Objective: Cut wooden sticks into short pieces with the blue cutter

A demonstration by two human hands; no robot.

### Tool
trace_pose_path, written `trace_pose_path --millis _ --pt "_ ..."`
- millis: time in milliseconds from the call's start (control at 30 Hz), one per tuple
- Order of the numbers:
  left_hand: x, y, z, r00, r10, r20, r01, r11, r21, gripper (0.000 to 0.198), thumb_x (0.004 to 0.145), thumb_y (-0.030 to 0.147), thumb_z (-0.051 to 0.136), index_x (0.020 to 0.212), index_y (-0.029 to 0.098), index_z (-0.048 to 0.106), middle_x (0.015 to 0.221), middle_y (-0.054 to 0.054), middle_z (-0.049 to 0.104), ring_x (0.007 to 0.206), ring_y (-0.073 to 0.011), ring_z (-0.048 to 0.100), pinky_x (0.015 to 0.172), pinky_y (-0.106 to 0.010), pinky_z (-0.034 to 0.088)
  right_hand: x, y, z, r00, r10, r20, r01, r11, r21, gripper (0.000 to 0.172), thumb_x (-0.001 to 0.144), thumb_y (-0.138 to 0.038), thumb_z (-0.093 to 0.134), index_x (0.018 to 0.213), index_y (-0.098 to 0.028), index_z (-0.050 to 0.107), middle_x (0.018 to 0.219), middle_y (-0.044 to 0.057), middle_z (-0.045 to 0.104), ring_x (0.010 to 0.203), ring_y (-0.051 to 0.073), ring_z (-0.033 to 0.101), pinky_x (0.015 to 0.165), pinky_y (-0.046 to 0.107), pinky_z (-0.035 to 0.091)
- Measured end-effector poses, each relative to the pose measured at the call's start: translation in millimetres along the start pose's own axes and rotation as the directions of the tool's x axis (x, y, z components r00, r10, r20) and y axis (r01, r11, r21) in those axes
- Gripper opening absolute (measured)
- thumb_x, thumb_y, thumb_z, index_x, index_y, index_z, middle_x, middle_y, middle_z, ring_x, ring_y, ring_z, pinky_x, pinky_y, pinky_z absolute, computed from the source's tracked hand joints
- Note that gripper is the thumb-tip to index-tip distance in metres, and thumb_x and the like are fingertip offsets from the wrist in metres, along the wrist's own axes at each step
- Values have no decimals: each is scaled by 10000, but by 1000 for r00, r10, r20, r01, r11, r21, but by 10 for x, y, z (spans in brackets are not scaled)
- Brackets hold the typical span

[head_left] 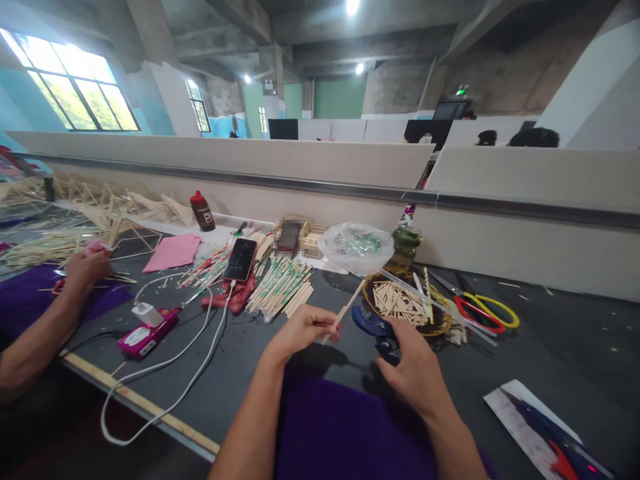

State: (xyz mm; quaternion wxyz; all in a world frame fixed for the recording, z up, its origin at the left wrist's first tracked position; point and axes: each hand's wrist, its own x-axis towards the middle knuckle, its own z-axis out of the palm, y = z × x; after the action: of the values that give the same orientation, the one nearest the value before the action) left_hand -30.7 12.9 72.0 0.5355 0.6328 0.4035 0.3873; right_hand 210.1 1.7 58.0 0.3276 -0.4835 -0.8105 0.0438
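Near the middle of the table, my left hand [306,328] pinches a thin wooden stick [350,303] that slants up to the right. Just right of it, my right hand [413,357] is wrapped round a dark blue cutter [371,323], whose head points left towards the stick without visibly touching it. Behind the cutter is a round basket [367,287] with many short wooden pieces [400,303]. Bundles of sticks in green-printed wrapping [280,283] lie beyond my left hand.
A phone [241,259] charges from a purple power strip [150,333], its white cable looping left. Scissors [480,313] lie right of the basket; a blue tool [545,427] rests at front right. Another person's hand [89,267] works at far left, near a bottle [202,212].
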Motion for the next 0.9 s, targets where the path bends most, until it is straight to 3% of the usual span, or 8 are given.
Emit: trace_pose_path --millis 100,333,600,900 --pt "-88 48 -76 991 -59 120 66 996 -58 199 745 286 669 779 93 705 679 -61 683 634 -145 605 639 -237 456 3 2 -92 997 -64 53 64 998 5 487 695 -175 556 1175 -186 475 1136 105 571 1076 260 529 932 406 432" --pt "-172 120 -129 960 -101 262 112 993 -30 252 753 340 685 804 97 724 702 -63 685 639 -133 597 648 -229 452 21 -132 -161 973 -148 179 130 986 107 488 653 -112 556 1127 -210 493 1097 86 562 1027 245 524 900 375 423" --pt "-202 187 -130 939 -154 308 160 987 4 258 754 361 687 785 110 734 709 -62 693 640 -131 611 660 -221 468 35 -162 -145 957 -158 243 126 982 140 494 647 -91 566 1118 -222 492 1080 82 551 1010 252 508 883 388 419" --pt "-210 144 -133 925 -146 349 145 989 30 118 767 221 655 769 126 727 675 -34 675 633 -118 604 654 -214 477 14 -173 -129 948 -202 246 163 972 170 508 689 -101 562 1171 -221 455 1085 89 548 995 242 524 865 379 439"
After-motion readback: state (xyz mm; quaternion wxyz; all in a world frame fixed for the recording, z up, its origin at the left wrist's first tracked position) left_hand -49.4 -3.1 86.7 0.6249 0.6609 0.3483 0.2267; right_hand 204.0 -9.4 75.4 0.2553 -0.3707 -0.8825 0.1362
